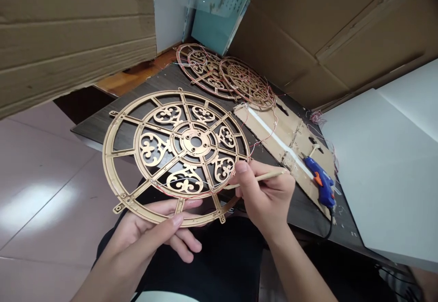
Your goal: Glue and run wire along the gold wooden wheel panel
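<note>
A round openwork wooden wheel (147,128) with spokes and scroll cutouts fills the middle of the view, tilted towards me. My left hand (153,233) grips its near rim, thumb on top and fingers underneath. Between the thumb and fingers of my right hand (267,192) is a slim pale wooden stick (270,174). The stick's tip meets the wheel's inner ring at the lower right. Thin red and white wires (160,190) run along that ring, some passing by my right fingers.
More wired wooden wheels (246,83) lie overlapping at the back of the dark table (96,126). A blue glue gun (320,181) rests on a cardboard sheet (263,128) at right. Cardboard walls (308,23) and white panels (393,165) enclose the table.
</note>
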Demonstrator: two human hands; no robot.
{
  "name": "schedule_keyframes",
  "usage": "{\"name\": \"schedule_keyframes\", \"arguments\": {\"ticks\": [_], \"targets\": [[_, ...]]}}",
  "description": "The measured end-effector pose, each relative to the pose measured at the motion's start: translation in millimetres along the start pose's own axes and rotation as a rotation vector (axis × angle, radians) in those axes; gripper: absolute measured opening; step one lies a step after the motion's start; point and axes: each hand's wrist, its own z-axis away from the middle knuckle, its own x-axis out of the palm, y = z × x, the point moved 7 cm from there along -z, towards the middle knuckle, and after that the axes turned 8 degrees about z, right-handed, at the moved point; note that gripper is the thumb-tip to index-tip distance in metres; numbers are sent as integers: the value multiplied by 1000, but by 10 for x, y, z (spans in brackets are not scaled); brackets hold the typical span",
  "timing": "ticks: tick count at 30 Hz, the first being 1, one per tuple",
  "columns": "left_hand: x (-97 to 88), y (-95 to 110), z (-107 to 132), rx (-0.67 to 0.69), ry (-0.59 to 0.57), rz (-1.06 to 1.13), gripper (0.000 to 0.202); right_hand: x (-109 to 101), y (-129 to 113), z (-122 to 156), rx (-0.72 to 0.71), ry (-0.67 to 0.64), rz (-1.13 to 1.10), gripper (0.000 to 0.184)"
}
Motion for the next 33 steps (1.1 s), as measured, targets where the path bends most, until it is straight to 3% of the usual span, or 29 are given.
{"name": "schedule_keyframes", "arguments": {"ticks": [8,12,14,18,25,33], "targets": [[25,-4,8,8,2,4,58,-173,-303,-66,-208,-224,217,31],[41,20,-14,16,1,10,57,-27,-233,39,-236,-485,224,9],[57,14,-22,13,-18,12,57,32,-173,95,-232,-542,256,12],[54,-2,-26,3,-28,6,58,62,-141,95,-255,-566,258,19],[57,28,-14,9,-15,-16,60,92,-154,-9,-334,-661,274,12],[48,26,-8,-5,-20,5,57,99,-131,-10,-386,-660,237,21]]}}
